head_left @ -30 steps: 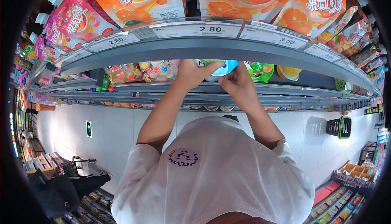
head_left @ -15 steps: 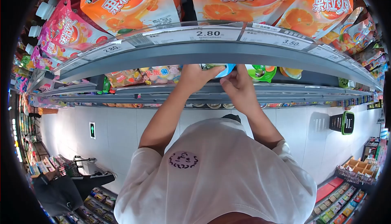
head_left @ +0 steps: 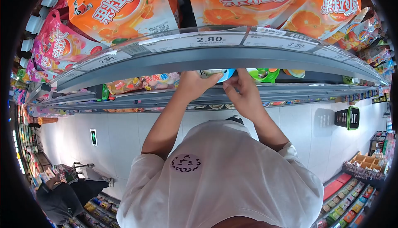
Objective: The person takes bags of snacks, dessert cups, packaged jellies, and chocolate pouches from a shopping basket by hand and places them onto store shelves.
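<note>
1. The pale tiled floor (head_left: 286,161) spreads from 8 to 4 o'clock, crossed by thin seams and shining brightly near 9.
2. Grey shelving arcs across from 9 to 3 o'clock; its upper shelf edge (head_left: 199,58) carries price labels (head_left: 211,39), 2 reading 2.80 and 1 reading 3.50.
3. The wearer's white T-shirt (head_left: 232,182), with a round purple print, fills 6 o'clock.
4. At 8 o'clock is another person in dark clothes (head_left: 62,201), beside a wire shopping cart (head_left: 69,174).
5. Orange drink pouches (head_left: 120,10) stand above the labels at 11 to 1 o'clock; a pink pouch (head_left: 62,41) is at 10.
6. At 4 o'clock sits a wooden compartment rack (head_left: 367,161); at 3, a black shopping basket with a green rim (head_left: 352,118) is on the floor.
7. The left hand (head_left: 192,85), near 12 o'clock, has its thumb closed over the blue-and-white package (head_left: 226,75), under the shelf edge and partly hidden.
8. The right hand (head_left: 244,93), near 2 o'clock, has narrow fingers at the package's side; whether they grip it I cannot tell.
9. A green snack bag (head_left: 265,75) lies just beyond them.
10. A green-arrow floor sign (head_left: 94,137) is between 8 and 9.
</note>
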### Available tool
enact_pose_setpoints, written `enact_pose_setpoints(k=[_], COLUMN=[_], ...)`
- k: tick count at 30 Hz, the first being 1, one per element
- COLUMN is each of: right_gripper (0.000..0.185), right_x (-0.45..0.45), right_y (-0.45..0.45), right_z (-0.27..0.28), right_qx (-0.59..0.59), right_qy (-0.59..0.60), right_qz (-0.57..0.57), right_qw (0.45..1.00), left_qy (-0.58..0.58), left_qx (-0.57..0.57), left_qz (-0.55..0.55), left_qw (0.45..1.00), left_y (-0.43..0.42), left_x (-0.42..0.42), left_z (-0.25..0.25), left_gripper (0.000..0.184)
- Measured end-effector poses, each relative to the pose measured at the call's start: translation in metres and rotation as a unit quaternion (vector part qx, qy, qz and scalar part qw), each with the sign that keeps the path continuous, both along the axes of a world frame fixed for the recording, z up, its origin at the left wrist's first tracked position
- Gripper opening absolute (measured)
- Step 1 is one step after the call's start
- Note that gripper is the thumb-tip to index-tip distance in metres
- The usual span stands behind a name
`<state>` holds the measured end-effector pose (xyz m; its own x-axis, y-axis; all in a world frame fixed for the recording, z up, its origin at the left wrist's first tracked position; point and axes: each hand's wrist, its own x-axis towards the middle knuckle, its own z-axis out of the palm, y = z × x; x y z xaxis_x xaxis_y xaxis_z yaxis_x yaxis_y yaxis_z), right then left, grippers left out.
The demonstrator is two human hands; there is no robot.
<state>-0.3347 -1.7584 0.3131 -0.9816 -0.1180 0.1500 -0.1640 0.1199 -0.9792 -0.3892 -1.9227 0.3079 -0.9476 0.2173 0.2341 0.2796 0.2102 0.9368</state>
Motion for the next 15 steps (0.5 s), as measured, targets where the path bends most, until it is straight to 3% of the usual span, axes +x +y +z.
enact_pose_setpoints(k=[13,15], right_gripper=[0.053,0.052], right_x=[-0.002,0.001], right_y=[0.004,0.005], right_z=[-0.009,-0.008], right_qx=[0.04,-0.028], right_qy=[0.028,0.017], right_qz=[0.005,0.016], right_qw=[0.999,0.999], left_qy=[0.024,0.021], left_qx=[-0.004,-0.008], left_qz=[-0.002,-0.005], left_qw=[1.0,1.0], left_y=[0.001,0.0], left_x=[0.0,0.0], left_z=[-0.001,0.0], left_gripper=[0.033,0.033])
